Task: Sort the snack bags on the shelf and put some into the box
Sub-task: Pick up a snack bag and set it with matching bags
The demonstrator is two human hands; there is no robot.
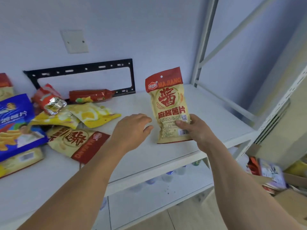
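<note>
Shelf (207,117) bare at right; right hand (194,128) grips bag (169,105) upright, left hand (132,128) loose.

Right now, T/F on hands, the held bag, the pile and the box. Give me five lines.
1. The right hand grips the MAJIANG bag upright by its lower edge. True.
2. The left hand holds a yellow bag. False: it holds nothing and hovers over the shelf beside the upright bag.
3. A second MAJIANG bag lies flat on the shelf. True.
4. The blue bag stands to the right of the upright bag. False: it lies at the far left, in the pile.
5. The cardboard box sits on the shelf top. False: it is below, at lower right.
</note>
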